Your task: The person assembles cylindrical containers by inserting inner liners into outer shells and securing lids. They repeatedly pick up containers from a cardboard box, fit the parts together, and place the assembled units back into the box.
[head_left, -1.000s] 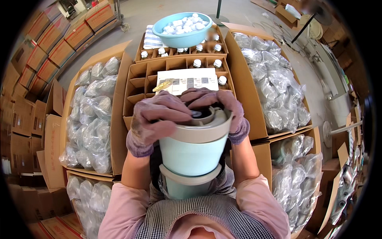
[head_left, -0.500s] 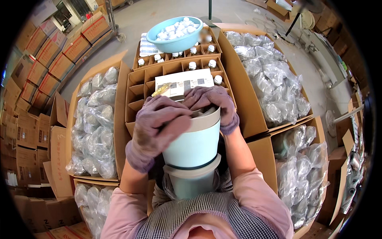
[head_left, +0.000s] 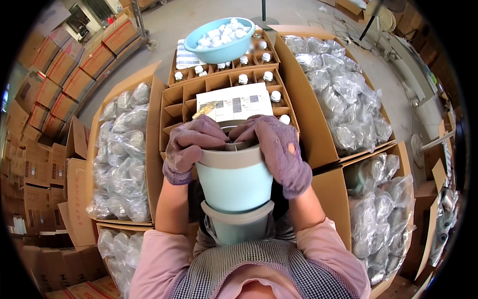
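A light-blue bucket [head_left: 234,184] with a grey-brown rim stands in front of my body, on top of a second, grey-rimmed bucket [head_left: 239,224]. Both of my hands wear mauve knit gloves. My left hand [head_left: 194,147] is closed over the left side of the upper bucket's rim, fingertips bent inward. Across from it, my right hand [head_left: 279,152] curls over the right side, its fingers also dipping inside. A grey upright piece shows in the opening between the hands; the gloves hide most of the inside.
Beyond the bucket, a divided carton [head_left: 172,112] holds white-capped bottles, with a white printed box [head_left: 236,102] and gold-coloured wrapping [head_left: 205,110] on top. A blue basin [head_left: 219,52] of white caps sits farther back. Cartons of plastic-wrapped items [head_left: 122,149] flank both sides.
My left hand has drawn back from above the bucket to its left rim. My right hand has turned and come nearer, over the right rim. The upper bucket is now less tilted.
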### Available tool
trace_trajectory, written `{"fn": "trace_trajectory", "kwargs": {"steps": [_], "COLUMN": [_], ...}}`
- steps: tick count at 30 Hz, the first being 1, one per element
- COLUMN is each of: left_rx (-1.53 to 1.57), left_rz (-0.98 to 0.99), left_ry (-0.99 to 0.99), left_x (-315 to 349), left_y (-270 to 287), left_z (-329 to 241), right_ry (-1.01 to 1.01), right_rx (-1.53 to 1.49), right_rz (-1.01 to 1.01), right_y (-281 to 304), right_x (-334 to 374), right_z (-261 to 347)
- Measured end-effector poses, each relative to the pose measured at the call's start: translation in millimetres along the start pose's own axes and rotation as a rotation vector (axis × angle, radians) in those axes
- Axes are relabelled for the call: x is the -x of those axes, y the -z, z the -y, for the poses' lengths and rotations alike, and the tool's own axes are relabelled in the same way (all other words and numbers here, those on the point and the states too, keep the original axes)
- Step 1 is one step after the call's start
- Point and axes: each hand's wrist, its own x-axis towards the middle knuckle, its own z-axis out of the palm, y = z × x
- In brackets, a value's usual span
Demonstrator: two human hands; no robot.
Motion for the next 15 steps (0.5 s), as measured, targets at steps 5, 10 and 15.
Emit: {"fn": "trace_trajectory", "kwargs": {"steps": [5, 10, 15], "left_rx": [-0.051, -0.003, 0.948], "left_rz": [0.058, -0.11, -0.308], "left_ry": [0.206, 0.176, -0.232], "left_x": [-18, -5, 31], "left_y": [11, -3, -34], "left_z": [-33, -28, 84], "right_ry": [0.093, 0.125, 0.024], "right_rx": [-0.523, -0.624, 0.311], "right_rz": [0.105, 0.061, 0.118], "right_y": [3, -18, -12], "right_x": [-28, -19, -15], "right_z": [-44, -67, 15]}}
